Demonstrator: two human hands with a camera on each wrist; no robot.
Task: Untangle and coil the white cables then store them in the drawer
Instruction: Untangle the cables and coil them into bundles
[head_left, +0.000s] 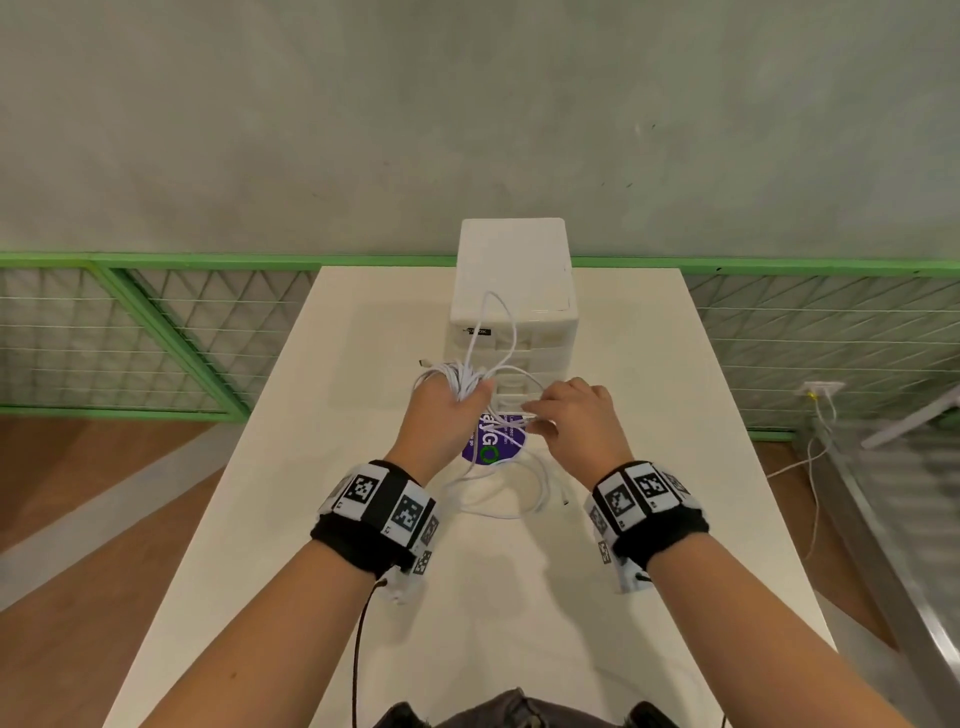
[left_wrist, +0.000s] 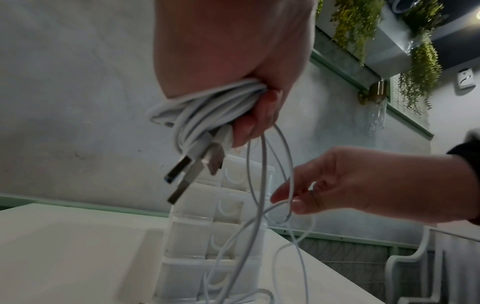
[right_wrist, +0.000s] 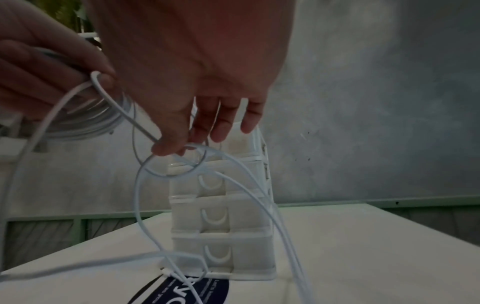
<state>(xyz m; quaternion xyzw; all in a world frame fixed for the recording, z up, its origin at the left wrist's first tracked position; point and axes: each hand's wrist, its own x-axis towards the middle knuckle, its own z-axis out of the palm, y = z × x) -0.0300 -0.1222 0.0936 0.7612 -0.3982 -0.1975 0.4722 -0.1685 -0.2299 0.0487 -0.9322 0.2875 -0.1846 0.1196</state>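
Note:
My left hand (head_left: 454, 408) grips a coiled bundle of white cables (head_left: 457, 375) above the table, in front of the white drawer unit (head_left: 511, 291). In the left wrist view, several USB plugs (left_wrist: 193, 168) stick out below the bundle (left_wrist: 207, 102) in that hand (left_wrist: 255, 121). My right hand (head_left: 545, 415) pinches a loose white strand (right_wrist: 145, 127) between thumb and fingers (right_wrist: 168, 144), just right of the bundle. Loose loops (head_left: 511, 493) trail down onto the table. All drawers (right_wrist: 223, 216) are closed.
A round purple sticker (head_left: 491, 449) lies on the white table (head_left: 467, 623) under the hands. A green mesh fence (head_left: 156, 332) runs behind the table. A wall socket (head_left: 823, 389) with its own cable and a metal frame (head_left: 883, 545) stand on the right.

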